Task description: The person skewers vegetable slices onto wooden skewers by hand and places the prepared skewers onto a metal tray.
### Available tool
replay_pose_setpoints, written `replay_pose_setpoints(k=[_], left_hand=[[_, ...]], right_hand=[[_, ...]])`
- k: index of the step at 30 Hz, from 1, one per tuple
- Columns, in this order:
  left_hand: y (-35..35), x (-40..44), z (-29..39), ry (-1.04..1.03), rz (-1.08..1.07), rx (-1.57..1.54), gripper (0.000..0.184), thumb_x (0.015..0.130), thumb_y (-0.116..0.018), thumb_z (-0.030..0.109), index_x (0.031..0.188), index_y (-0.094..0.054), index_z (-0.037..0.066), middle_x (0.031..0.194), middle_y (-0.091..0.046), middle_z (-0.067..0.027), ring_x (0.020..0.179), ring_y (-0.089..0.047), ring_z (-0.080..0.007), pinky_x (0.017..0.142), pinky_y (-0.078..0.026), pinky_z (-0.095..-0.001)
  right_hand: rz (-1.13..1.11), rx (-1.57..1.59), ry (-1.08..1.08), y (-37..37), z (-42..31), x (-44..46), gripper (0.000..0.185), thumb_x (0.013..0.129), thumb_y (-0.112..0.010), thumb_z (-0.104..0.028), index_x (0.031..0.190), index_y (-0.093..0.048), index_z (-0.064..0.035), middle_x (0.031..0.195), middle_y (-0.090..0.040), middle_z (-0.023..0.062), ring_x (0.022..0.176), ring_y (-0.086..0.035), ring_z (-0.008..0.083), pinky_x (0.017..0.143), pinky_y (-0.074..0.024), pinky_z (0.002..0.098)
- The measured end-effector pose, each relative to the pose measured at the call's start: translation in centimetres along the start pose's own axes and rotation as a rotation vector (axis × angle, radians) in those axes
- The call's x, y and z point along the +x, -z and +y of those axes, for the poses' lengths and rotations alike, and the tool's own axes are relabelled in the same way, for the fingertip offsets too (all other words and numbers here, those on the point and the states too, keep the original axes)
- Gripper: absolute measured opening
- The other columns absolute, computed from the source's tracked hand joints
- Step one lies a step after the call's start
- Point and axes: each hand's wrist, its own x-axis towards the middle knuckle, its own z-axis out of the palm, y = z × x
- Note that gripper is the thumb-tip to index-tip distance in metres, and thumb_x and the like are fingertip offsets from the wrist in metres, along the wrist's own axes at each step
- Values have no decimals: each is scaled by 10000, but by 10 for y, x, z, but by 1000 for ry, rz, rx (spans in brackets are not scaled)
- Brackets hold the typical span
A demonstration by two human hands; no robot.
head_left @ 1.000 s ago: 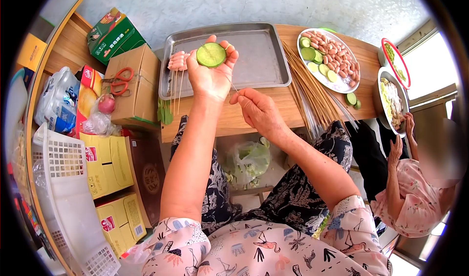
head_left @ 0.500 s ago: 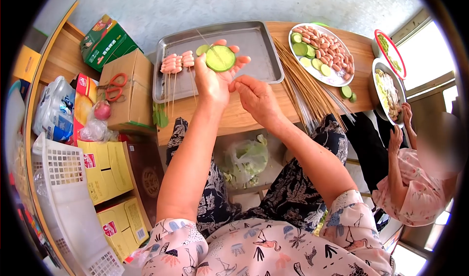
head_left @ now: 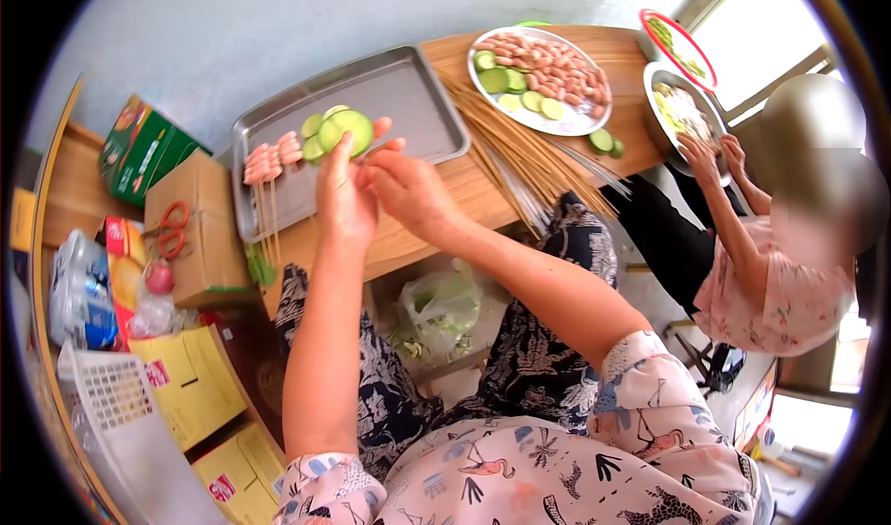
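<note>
My left hand [head_left: 345,205] is closed around a round cucumber slice [head_left: 347,128] with a green rind, held up over the tray's front edge. The fingers of my right hand [head_left: 406,191] are pinched together against the left palm; the thin skewer between them is mostly hidden. Just behind the held slice, more cucumber slices [head_left: 313,126] show over the metal tray [head_left: 394,89], partly covered. Left of these, small pink sausages [head_left: 263,161] on skewers lie in the tray, their sticks [head_left: 269,219] reaching past its front rim.
Loose bamboo skewers [head_left: 520,144] lie right of the tray. Behind them stands a white plate [head_left: 594,128] of sausages and cucumber pieces. At the right a person's hands [head_left: 701,158] are at a metal bowl [head_left: 654,121]. Scissors [head_left: 173,230] rest by a cardboard box [head_left: 209,195] at left.
My view has swung, so the table sits further left in it. The held cucumber slice has tilted, the left fingers have closed in more, and slices behind it have come into sight.
</note>
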Motion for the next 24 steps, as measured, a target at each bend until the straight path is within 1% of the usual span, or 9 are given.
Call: replay_pose_setpoints(k=[2, 4, 5, 7, 13, 15, 16, 23, 24], left_hand=[[-3, -3, 0, -1, 59, 63, 287, 934, -498, 174, 1186, -435, 52, 1085, -601, -181, 889, -627, -269, 810, -525, -367], [-3, -5, -1, 16, 75, 61, 289, 931, -503, 165, 1186, -436, 47, 1073, -602, -177, 896, -624, -266, 815, -523, -364], [-2, -6, -1, 18, 108, 64, 290, 929, -508, 156, 1186, -438, 42, 1060, -604, -174, 902, -621, -263, 819, -521, -362], [0, -5, 0, 24, 113, 53, 277, 928, -509, 149, 1172, -459, 28, 1030, -606, -158, 903, -619, -261, 824, -517, -356], [1, -6, 3, 21, 144, 60, 253, 931, -496, 148, 1136, -501, -1, 997, -606, -138, 908, -615, -250, 826, -510, -350], [8, -3, 5, 15, 141, 75, 261, 931, -490, 156, 1137, -505, -3, 1001, -609, -131, 917, -614, -243, 828, -503, -347], [12, -1, 7, 12, 140, 59, 259, 929, -492, 162, 1129, -509, -2, 1002, -611, -126, 920, -611, -237, 828, -500, -345], [17, 2, 25, -55, 282, 56, 201, 920, -515, 190, 1054, -534, 41, 959, -622, -77, 863, -605, -195, 770, -490, -312], [21, 2, 26, -44, 258, 74, 193, 917, -523, 190, 1049, -536, 50, 957, -625, -71, 840, -604, -184, 748, -484, -302]], right_hand=[[40, 18, 16, 1, 2, 1, 170, 874, -517, -154, 839, -619, -22, 802, -644, 171, 759, -628, 319, 687, -486, 385], [14, -37, -2, 2, 2, 2, 167, 881, -513, -136, 882, -626, -14, 768, -644, 123, 713, -616, 212, 662, -482, 324], [23, -42, -2, 2, 1, 2, 167, 881, -513, -136, 882, -626, -14, 768, -644, 123, 713, -616, 212, 662, -482, 324], [-9, 3, -69, 1, -2, 1, 186, 874, -511, -173, 837, -615, -23, 824, -656, 155, 786, -629, 323, 701, -489, 401], [17, 32, -21, -3, 1, 1, 191, 878, -513, -182, 836, -611, -24, 800, -646, 170, 774, -620, 337, 687, -483, 411], [-55, 24, -68, -1, 0, 1, 198, 875, -518, -193, 829, -606, -22, 797, -646, 172, 783, -618, 339, 678, -479, 412], [-93, 30, -39, 0, -1, 1, 233, 923, -518, -236, 882, -603, -23, 629, -565, 72, 569, -554, 140, 528, -439, 299], [-197, -103, -190, 45, 7, 18, 248, 923, -515, -250, 889, -606, -22, 650, -613, 65, 567, -585, 130, 543, -473, 285], [-204, -155, -197, 57, 14, 24, 260, 900, -529, -263, 881, -617, -19, 674, -635, 84, 589, -616, 159, 574, -496, 306]])
